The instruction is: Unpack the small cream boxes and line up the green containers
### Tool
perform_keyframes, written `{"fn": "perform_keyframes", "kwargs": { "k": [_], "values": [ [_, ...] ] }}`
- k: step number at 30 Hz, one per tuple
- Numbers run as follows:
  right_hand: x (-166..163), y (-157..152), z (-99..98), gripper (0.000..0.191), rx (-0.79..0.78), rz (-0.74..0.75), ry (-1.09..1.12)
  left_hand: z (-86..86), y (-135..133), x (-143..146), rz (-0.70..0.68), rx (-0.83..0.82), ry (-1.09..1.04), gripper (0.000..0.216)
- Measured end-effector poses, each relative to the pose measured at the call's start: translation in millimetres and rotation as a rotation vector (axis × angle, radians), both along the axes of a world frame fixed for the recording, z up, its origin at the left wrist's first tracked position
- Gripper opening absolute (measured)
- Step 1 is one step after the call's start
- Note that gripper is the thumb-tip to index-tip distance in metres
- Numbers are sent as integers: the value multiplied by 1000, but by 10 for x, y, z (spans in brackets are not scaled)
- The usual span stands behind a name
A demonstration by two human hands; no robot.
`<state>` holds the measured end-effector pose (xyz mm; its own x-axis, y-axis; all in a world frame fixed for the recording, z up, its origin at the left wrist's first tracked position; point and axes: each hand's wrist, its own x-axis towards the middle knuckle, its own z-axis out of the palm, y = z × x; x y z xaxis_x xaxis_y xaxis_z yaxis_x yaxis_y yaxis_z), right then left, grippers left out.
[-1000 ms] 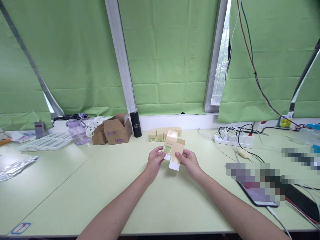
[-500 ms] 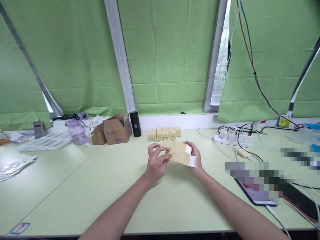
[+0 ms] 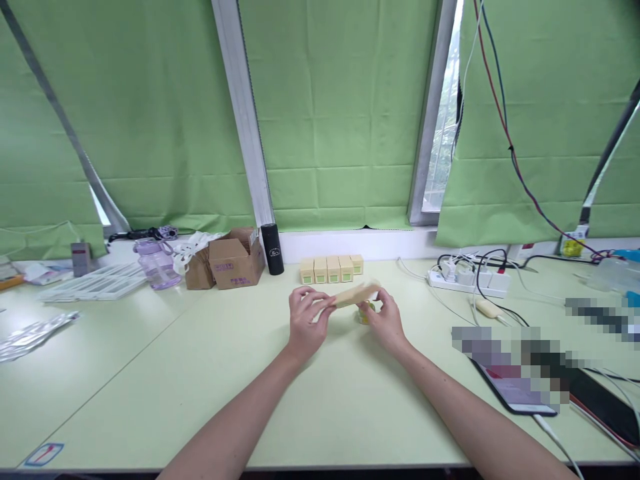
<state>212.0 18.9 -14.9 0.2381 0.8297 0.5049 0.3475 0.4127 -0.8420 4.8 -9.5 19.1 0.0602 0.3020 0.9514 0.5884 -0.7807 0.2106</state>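
Observation:
My left hand point(image 3: 306, 320) and my right hand point(image 3: 384, 320) both pinch a flat tan carton blank point(image 3: 356, 293), held nearly level above the pale green table point(image 3: 150, 373). It shows almost edge-on. A small yellow-green item point(image 3: 363, 312) peeks out under the blank by my right fingers; I cannot make out what it is. A row of several small cream boxes with green labels point(image 3: 331, 269) stands just beyond my hands, near the window sill.
A black cylinder point(image 3: 272, 249), brown cardboard boxes point(image 3: 235, 259) and a purple water bottle point(image 3: 156, 264) stand at the back left, with a white tray point(image 3: 95, 283) further left. A power strip with cables point(image 3: 469, 279) and phones point(image 3: 520, 392) lie to the right.
The carton blank went from upright facing me to tilted flat and nearly edge-on. Both hands shifted slightly away from me with it.

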Motion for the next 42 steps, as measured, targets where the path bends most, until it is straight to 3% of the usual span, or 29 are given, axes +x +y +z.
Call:
{"fn": "perform_keyframes", "kwargs": {
  "k": [3, 7, 13, 22, 31, 42],
  "values": [
    [29, -22, 33, 43, -40, 73, -48, -4, 152, -135, 140, -234, -218, 12],
    [127, 33, 27, 46, -78, 56, -181, 3, 390, -427, 477, -740, -362, 26],
    [283, 202, -91, 65, -256, 141, -254, -33, 618, -852, 681, -971, -398, 25],
    [293, 290, -247, 54, -324, 137, -331, -125, 680, -1158, 895, -1067, -307, 38],
    [294, 313, -291, 44, -299, 105, -368, -161, 670, -1151, 918, -1080, -225, 45],
    [309, 287, -238, 42, -291, 132, -236, -123, 640, -1121, 912, -1054, -256, 42]
  ]
}}
